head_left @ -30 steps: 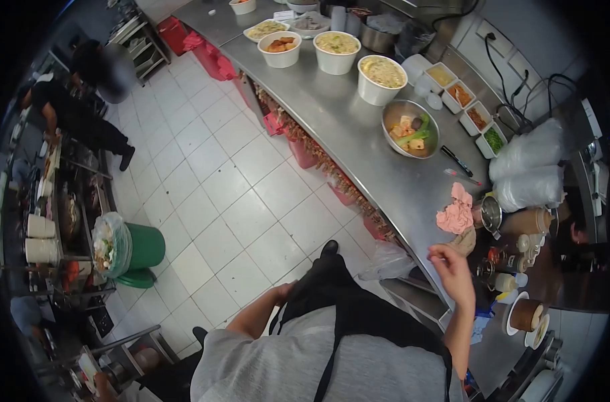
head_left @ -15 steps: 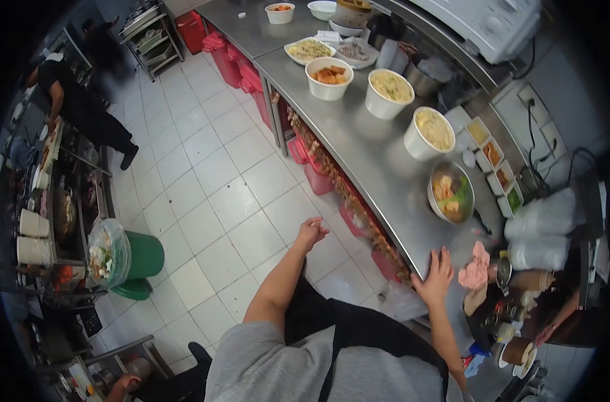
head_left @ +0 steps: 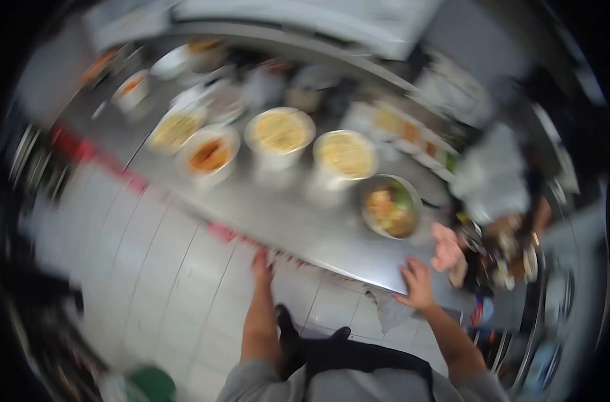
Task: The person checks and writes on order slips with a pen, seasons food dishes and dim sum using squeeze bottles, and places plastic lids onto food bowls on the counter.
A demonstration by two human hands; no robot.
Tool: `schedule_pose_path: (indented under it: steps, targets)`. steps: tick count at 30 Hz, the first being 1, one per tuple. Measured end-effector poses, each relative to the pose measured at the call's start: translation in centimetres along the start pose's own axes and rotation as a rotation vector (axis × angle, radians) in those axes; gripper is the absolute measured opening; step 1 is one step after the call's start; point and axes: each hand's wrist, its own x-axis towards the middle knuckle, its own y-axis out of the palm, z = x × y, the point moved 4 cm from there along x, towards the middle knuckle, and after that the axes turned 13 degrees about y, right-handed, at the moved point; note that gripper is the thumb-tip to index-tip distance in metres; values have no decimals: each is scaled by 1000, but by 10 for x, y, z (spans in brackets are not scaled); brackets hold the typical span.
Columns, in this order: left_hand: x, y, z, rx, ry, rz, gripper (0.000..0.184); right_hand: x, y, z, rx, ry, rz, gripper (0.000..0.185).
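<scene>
My right hand (head_left: 417,285) rests with spread fingers on the front edge of the steel counter (head_left: 278,224), holding nothing. Farther left, my left hand (head_left: 262,263) is held out near the same edge; motion blurs its fingers, and nothing shows in it. A metal bowl of food (head_left: 390,207) stands on the counter behind my right hand. To its left are two white tubs with yellowish contents (head_left: 346,155) (head_left: 279,131) and a white tub of orange pieces (head_left: 208,155). A pink cloth (head_left: 445,246) lies just right of my right hand.
Small white trays of toppings (head_left: 412,134) line the back of the counter. Plastic-wrapped stacks (head_left: 490,175) and jars stand at the right. A plate of yellowish food (head_left: 176,129) is at the left. Below are the tiled floor and a green bin (head_left: 151,383).
The view has swung toward the counter and is blurred. My right hand has come down onto the counter's edge, and my left hand has moved from beside my body toward the counter.
</scene>
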Motion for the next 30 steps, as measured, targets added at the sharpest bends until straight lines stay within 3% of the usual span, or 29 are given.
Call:
schedule_pose_path:
  steps: [1, 2, 3, 5, 7, 9, 12, 14, 15, 16, 18, 21, 23, 24, 26, 27, 28, 29, 30]
  targets:
    - [-6, -1, -11, -488, -370, -273, 51, 1, -3, 0, 3, 32, 34, 81]
    - [-8, -16, 14, -388, -272, -168, 50, -1, -6, 0, 9, 57, 47, 82]
    - [-10, -24, 17, -456, -391, -304, 49, -3, -7, -3, 21, 83, 63, 82]
    - [-15, -58, 29, -386, -410, -345, 54, -8, -5, -7, 23, 109, 63, 84]
    - [-27, -84, 13, -324, -408, -395, 45, -12, -6, -9, 38, 114, 39, 86]
    - [-39, -79, -50, -249, -291, -209, 38, -17, -11, -6, 45, 153, 32, 83]
    - [-41, -37, -123, -444, -170, 352, 33, -12, -6, 6, 97, 332, 44, 78]
    - [-75, 45, -258, -48, 14, 538, 22, 7, 18, 29, 745, 254, 195, 76]
    - [-92, 86, -326, 144, 116, 609, 19, 2, 22, 49, 873, 227, 262, 70]
    - [-87, 101, -292, -84, 77, 655, 27, -2, -6, 81, 1002, 196, 330, 63]
    - [-96, 164, -313, -24, 263, 850, 42, -8, -28, 101, 739, 169, 478, 44]
    - [-123, 251, -373, -70, 479, 839, 46, -32, -91, 49, 809, 413, 350, 28]
    - [-140, 294, -384, -133, 449, 814, 47, -63, -147, -16, 920, 443, 97, 31]
    - [-147, 314, -389, -163, 437, 801, 48, -81, -177, -55, 1003, 345, -62, 30]
    - [-146, 341, -349, -106, 337, 797, 44, -138, -215, -140, 855, 549, -394, 33]
    - [-147, 352, -330, -71, 302, 788, 42, -167, -241, -176, 816, 521, -536, 33]
    - [-147, 360, -309, -27, 261, 780, 41, -202, -253, -210, 999, 866, -495, 33]
    - [-144, 367, -284, 34, 256, 760, 32, -232, -251, -257, 899, 841, -673, 35]
    - [-144, 374, -275, 134, 387, 744, 31, -263, -238, -307, 883, 899, -755, 33]
